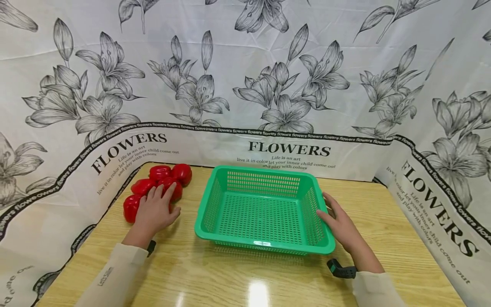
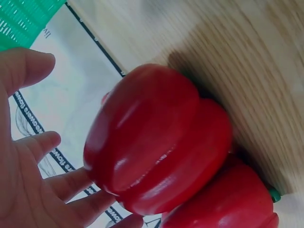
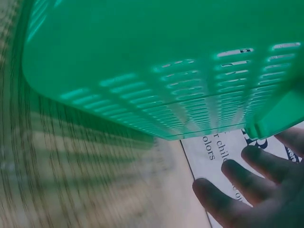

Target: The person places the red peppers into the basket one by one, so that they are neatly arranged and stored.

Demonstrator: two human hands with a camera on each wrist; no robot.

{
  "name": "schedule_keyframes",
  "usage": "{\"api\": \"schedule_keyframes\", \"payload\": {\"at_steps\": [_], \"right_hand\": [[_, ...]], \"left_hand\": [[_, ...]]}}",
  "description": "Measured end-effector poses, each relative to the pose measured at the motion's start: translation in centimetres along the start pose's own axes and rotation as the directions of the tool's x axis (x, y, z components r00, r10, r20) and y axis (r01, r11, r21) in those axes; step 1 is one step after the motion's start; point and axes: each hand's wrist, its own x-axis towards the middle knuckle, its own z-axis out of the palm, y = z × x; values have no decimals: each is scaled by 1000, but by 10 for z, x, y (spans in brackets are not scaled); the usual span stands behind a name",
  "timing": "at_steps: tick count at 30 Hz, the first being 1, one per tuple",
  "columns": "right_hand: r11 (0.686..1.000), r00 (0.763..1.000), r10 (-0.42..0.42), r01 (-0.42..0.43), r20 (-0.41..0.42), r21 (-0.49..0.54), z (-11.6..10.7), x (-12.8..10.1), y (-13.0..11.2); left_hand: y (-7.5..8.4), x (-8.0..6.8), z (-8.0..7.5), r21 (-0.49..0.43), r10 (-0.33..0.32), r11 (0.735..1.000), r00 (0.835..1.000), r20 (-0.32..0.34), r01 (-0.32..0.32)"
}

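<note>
Several red bell peppers (image 1: 142, 186) lie in a cluster at the table's far left. My left hand (image 1: 155, 209) lies over them with straight fingers, touching the nearest ones without curling round any. The left wrist view shows one large red pepper (image 2: 156, 142) close to my spread left hand (image 2: 28, 180), with another pepper (image 2: 228, 204) beside it. A green slotted plastic basket (image 1: 261, 244) stands empty in the middle. My right hand (image 1: 337, 221) rests flat against its right wall. In the right wrist view, my fingers (image 3: 247, 180) are relaxed beside the basket (image 3: 166, 71).
The wooden table (image 1: 230, 277) is ringed on three sides by a white flower-printed cloth (image 1: 287, 149) that comes down to the tabletop just behind the peppers and basket. Bare wood shows in front of the basket and to its right.
</note>
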Motion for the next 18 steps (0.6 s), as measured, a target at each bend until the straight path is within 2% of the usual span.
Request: {"api": "schedule_keyframes", "payload": {"at_steps": [4, 9, 18], "right_hand": [[992, 999, -5, 1, 35, 129, 1, 1, 3], [961, 998, -2, -14, 55, 275, 3, 2, 8], [944, 998, -14, -7, 61, 330, 8, 11, 8]], "left_hand": [[-2, 0, 1, -6, -7, 1000, 1000, -6, 7], [-1, 2, 2, -18, -2, 1000, 1000, -9, 2], [-6, 0, 6, -15, -23, 1000, 1000, 8, 23]]}}
